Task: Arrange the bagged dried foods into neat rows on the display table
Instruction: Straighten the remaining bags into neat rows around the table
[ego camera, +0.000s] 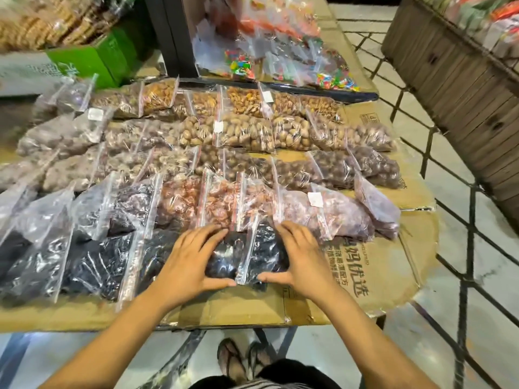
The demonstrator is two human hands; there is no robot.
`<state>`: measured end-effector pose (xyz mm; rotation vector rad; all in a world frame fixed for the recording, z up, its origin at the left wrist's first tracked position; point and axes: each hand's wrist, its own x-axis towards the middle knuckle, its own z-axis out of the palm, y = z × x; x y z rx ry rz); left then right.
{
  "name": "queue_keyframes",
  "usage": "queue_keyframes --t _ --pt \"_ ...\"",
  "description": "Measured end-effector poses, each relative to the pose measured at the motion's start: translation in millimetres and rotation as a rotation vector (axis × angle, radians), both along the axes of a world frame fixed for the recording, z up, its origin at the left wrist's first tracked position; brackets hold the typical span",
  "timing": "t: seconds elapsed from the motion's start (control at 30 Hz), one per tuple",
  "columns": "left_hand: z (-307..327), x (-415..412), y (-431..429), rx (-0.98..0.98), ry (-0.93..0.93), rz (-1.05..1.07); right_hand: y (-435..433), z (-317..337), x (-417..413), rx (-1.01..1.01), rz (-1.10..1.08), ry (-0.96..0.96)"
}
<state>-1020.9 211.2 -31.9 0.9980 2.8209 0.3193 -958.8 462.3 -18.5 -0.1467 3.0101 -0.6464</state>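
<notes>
Clear zip bags of dried foods lie in rows on a cardboard-covered display table (pixel 373 279). The front row holds bags of black dried fruit (pixel 92 265). At that row's right end lie two dark bags side by side (pixel 247 254). My left hand (pixel 191 259) presses on their left side and my right hand (pixel 300 256) on their right side, thumbs along the near edge, fingers spread. Behind them lie reddish bags (pixel 219 200), then brown nut bags (pixel 241 133) further back.
A green box (pixel 95 60) stands at the back left and a heap of bagged coloured sweets (pixel 280 51) at the back centre. A wooden crate stand (pixel 460 80) rises at the right beyond a tiled aisle. Bare cardboard shows right of my hands.
</notes>
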Motion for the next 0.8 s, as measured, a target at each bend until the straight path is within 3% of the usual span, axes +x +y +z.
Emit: queue_keyframes --t 0.1,0.4,0.53,0.6,0.8 --pt "-1.3 -0.4 5.2 -0.002 -0.02 0.007 1.7 2.2 -4.7 0.14 0.107 -0.039" --pt "7.6 -4.0 -0.2 0.043 -0.1 -0.041 14.2 -2.9 -1.8 -0.004 0.233 -0.112" --pt "11.6 4.4 -2.2 -0.014 -0.037 -0.077 6.9 13.6 0.7 0.042 0.19 -0.227" --pt "15.0 6.5 -12.4 0.019 -0.016 -0.066 -6.8 28.3 1.1 -0.036 0.144 -0.296" --pt "30.7 -17.6 -117.8 0.201 0.072 0.027 -110.8 47.1 -11.2 -0.207 0.042 -0.088"
